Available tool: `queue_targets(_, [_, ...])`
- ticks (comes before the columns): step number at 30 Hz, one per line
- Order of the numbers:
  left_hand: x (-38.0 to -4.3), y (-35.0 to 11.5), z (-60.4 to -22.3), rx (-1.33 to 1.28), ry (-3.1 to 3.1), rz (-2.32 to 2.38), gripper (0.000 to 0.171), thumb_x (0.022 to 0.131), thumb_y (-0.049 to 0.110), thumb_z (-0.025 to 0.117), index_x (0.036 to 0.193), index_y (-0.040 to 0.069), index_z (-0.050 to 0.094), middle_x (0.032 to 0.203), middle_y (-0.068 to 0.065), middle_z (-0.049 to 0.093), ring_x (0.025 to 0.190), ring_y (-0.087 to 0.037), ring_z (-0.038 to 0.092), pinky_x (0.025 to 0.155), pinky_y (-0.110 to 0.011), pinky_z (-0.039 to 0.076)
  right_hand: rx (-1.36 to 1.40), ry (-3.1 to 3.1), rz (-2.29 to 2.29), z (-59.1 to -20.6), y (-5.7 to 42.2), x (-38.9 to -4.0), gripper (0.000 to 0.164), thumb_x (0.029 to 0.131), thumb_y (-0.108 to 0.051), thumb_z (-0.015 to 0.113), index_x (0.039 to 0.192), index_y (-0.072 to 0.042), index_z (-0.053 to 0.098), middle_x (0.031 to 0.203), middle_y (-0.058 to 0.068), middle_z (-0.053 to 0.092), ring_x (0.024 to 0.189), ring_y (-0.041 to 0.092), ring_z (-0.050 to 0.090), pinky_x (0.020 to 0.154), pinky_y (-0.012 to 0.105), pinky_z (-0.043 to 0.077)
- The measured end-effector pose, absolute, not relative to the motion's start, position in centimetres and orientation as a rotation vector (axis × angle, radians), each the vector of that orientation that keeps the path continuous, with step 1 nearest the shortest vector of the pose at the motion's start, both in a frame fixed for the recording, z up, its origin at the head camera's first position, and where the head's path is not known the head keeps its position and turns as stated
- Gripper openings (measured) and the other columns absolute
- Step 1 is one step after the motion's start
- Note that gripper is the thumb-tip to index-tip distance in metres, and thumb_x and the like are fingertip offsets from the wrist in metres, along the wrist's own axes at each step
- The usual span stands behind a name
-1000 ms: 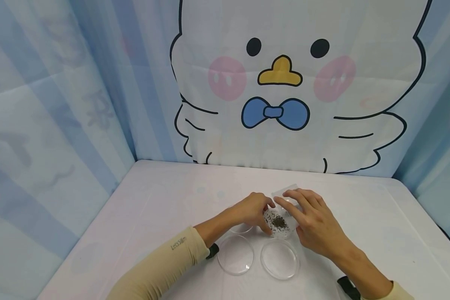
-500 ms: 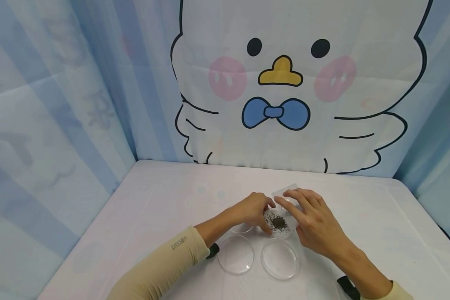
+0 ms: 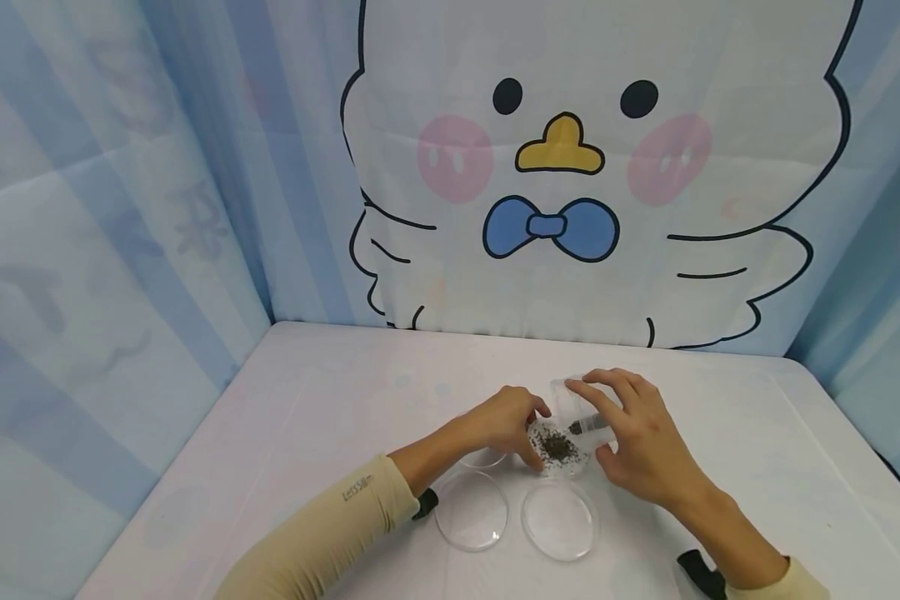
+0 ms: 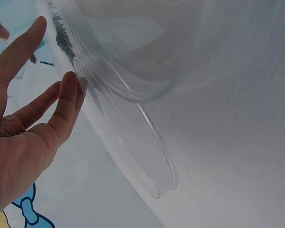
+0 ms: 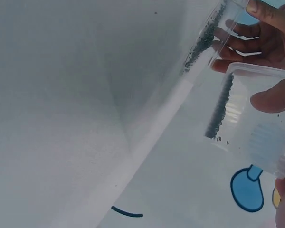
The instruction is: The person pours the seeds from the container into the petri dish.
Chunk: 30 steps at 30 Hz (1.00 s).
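My right hand (image 3: 645, 446) grips a clear square plastic box (image 5: 256, 128) with thumb and fingers at its sides. The box is tilted, and dark granules (image 5: 222, 107) lie banked along its lower side. To its left, my left hand (image 3: 506, 423) holds the rim of a round clear petri dish (image 3: 543, 467), thumb on the near side and fingers on the far side. A loose heap of dark granules (image 3: 557, 446) covers the dish's middle, with specks scattered around it. The box's lower corner is close over the dish's right side.
Two round clear dishes, one on the left (image 3: 472, 510) and one on the right (image 3: 560, 518), lie nearer the front of the white-covered table (image 3: 360, 392). Part of another clear dish (image 3: 483, 457) shows under my left wrist. Curtains (image 3: 120, 250) surround the table.
My right hand has lifted and tilted the box, shifting slightly right and up; its granules now show at the corner near the dish. My left hand and the dishes stay in place.
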<state>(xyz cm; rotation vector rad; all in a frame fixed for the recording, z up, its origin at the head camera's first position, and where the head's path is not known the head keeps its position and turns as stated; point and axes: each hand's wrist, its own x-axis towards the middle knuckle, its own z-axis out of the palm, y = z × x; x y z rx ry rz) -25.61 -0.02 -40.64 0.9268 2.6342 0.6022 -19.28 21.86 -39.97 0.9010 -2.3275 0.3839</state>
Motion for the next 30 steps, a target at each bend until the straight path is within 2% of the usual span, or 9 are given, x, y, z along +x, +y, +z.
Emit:
queue_targets(9, [-25.7,-0.1,-40.7,0.911,2.626,0.625,0.075,0.071,0.03,0.099,0.135,0.009,0.068,0.111,-0.005,0.072,0.08,-0.005,0.057,0.071,-0.017,0.05,0.748,-2.417,0.651,-40.4,23.5,-21.3,0.094,0.054,0.012,0.088,0.141,-0.01,0.06,0.133,0.017,0.055,0.125,0.038,0.047,0.093,0.06,0.045])
queue_targets(14, [-25.6,-0.1,-40.7,0.897,2.629,0.634,0.075,0.07,0.029,0.099,0.135,0.01,0.068,0.111,-0.004,0.072,0.082,-0.005,0.058,0.073,-0.016,0.05,0.625,-2.481,0.841,-41.0,24.8,-23.3,0.093,0.058,0.01,0.092,0.143,-0.008,0.057,0.135,0.021,0.054,0.125,0.043,0.05,0.093,0.069,0.046])
queue_targets(18, [-25.5,0.0,-40.6,0.875,2.62,0.646,0.076,0.07,0.028,0.1,0.135,0.009,0.068,0.111,-0.004,0.072,0.083,-0.006,0.058,0.074,-0.017,0.05,0.568,-2.559,0.964,-41.2,25.6,-24.7,0.089,0.066,0.004,0.092,0.146,-0.001,0.051,0.136,0.025,0.053,0.125,0.046,0.052,0.101,0.068,0.044])
queue_targets(22, [-25.5,0.0,-40.5,0.866,2.619,0.637,0.076,0.07,0.029,0.1,0.136,0.01,0.067,0.109,-0.002,0.071,0.083,-0.005,0.057,0.074,-0.017,0.05,0.487,-2.704,1.08,-41.5,26.3,-26.1,0.091,0.078,-0.005,0.089,0.154,0.001,0.039,0.148,0.03,0.046,0.135,0.053,0.047,0.111,0.067,0.04])
queue_targets(25, [-25.5,0.0,-40.6,0.861,2.617,0.637,0.076,0.07,0.029,0.099,0.136,0.01,0.067,0.109,-0.002,0.071,0.084,-0.005,0.057,0.075,-0.017,0.05,0.419,-2.801,1.148,-41.9,26.8,-27.1,0.093,0.084,-0.011,0.086,0.158,-0.001,0.032,0.155,0.032,0.04,0.14,0.057,0.043,0.113,0.068,0.038])
queue_targets(30, [-25.6,0.1,-40.7,0.846,2.617,0.637,0.076,0.07,0.029,0.099,0.136,0.011,0.067,0.111,-0.002,0.071,0.085,-0.005,0.058,0.075,-0.017,0.05,0.379,-2.886,1.224,-42.3,27.3,-28.1,0.095,0.088,-0.018,0.084,0.16,0.0,0.025,0.159,0.033,0.036,0.141,0.057,0.043,0.11,0.067,0.041])
